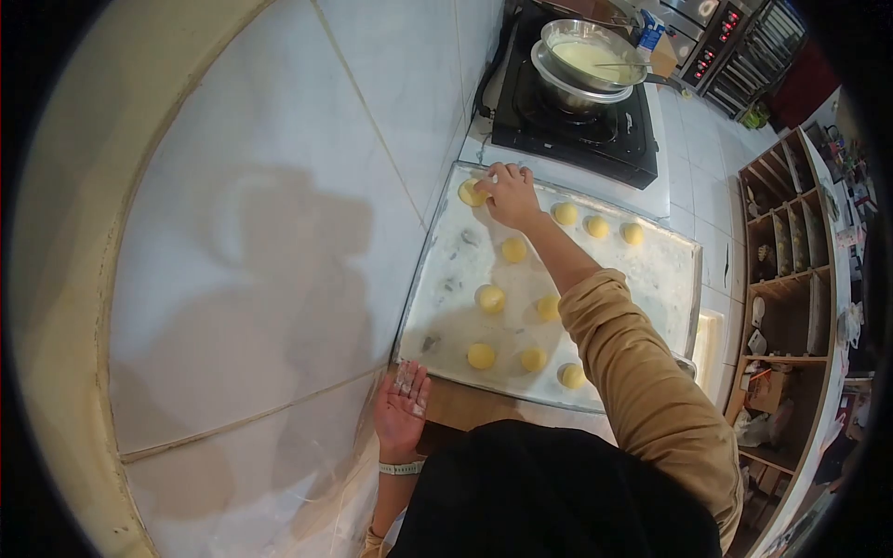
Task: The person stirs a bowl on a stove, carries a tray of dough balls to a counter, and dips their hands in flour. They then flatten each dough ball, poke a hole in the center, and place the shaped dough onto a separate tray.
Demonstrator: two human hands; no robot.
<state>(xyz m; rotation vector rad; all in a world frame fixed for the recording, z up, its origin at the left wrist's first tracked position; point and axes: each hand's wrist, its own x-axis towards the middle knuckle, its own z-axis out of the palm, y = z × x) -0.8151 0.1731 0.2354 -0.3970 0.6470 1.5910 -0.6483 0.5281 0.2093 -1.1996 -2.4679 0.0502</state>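
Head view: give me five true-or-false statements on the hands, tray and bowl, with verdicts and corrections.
1. The right hand is at a dough ball near a corner of the baking tray. True.
2. The left hand grips a dough ball. False: it is empty, palm showing.
3. A wristband circles the left wrist. True.
4. The metal bowl of pale mixture stands on the tray. False: it is above the black stove.
5. All dough balls touch one another. False: gaps separate them.
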